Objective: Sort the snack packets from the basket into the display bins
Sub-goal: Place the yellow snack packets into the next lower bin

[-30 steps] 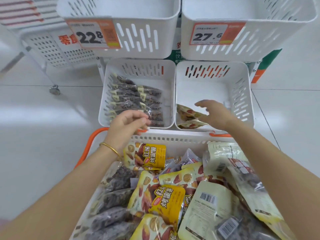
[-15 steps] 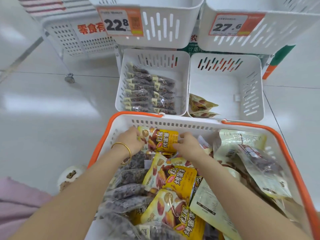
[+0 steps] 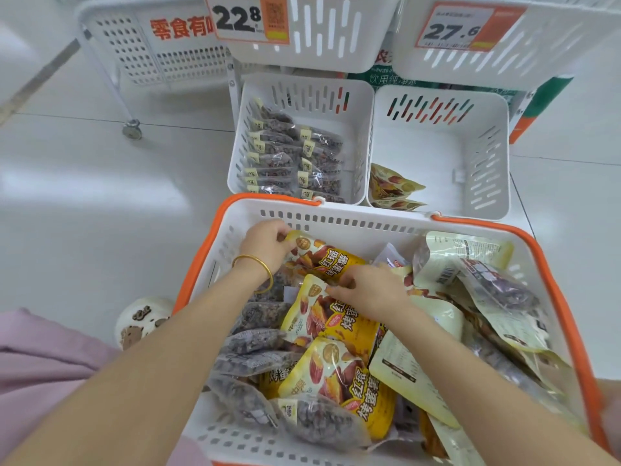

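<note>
A white basket with an orange rim (image 3: 369,223) holds several snack packets: yellow ones, dark see-through ones and cream ones. My left hand (image 3: 265,243) pinches the top corner of a yellow packet (image 3: 329,260) at the basket's far side. My right hand (image 3: 369,287) rests on that packet's lower edge, its fingers curled at the top of a second yellow packet (image 3: 322,317). Beyond the basket, the left display bin (image 3: 363,129) is packed with dark packets (image 3: 295,159). The right display bin (image 3: 484,163) holds a few yellow packets (image 3: 393,186) in its near left corner.
Two upper white bins (image 3: 336,35) carry price tags reading 22.8 and 27.6. A wheeled white rack (image 3: 134,62) stands at the back left on the pale tiled floor. A cream slipper (image 3: 141,317) and a pink garment (image 3: 37,361) lie to the basket's left.
Both hands came back from the display bins into the basket and closed on a yellow packet. The view has tipped down toward the basket.
</note>
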Motion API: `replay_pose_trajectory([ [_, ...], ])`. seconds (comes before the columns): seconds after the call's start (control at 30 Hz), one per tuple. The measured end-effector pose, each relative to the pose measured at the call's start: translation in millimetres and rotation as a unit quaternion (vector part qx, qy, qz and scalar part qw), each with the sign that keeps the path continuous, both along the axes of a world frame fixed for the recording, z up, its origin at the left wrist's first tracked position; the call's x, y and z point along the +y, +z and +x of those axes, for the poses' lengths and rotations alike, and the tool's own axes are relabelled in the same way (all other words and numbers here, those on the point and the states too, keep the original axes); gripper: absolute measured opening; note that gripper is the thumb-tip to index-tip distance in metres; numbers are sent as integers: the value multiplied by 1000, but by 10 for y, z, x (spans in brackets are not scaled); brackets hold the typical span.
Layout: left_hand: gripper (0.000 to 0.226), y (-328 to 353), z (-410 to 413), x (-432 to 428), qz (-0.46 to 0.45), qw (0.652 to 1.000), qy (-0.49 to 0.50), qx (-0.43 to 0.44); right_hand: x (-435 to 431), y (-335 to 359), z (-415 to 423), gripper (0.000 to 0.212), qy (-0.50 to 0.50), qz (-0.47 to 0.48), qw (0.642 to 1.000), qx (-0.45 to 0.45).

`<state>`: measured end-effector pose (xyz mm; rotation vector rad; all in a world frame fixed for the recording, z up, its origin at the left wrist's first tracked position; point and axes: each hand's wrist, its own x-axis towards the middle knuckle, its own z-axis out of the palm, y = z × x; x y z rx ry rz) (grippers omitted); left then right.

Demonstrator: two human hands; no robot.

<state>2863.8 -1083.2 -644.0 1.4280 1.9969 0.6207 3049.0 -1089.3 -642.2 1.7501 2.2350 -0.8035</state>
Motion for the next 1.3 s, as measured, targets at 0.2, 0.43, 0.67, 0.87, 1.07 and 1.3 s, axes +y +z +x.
replay_pose_trajectory([
  [0.2, 19, 327, 158, 42, 64, 994, -66, 62, -177, -37, -125, 45, 33, 47, 998, 13],
  [0.43, 20, 682, 151, 119, 55, 994, -73, 57, -77, 322, 264, 35, -47, -84, 944, 317],
  [0.67, 28, 1153, 321, 191, 72, 986, -151, 16, 105, 573, 566, 20, -102, -43, 833, 542],
  [0.87, 15, 1337, 491, 195, 39, 983, -105, -147, 71, 675, 570, 18, -198, -117, 721, 653],
  [1.07, 75, 1259, 565, 102, -40, 874, -79, -478, 143, 766, 554, 22, -291, -102, 621, 721],
  [1.3, 98, 929, 763, 95, 6, 935, -91, -342, 280, 853, 534, 16, -311, -51, 640, 700],
])
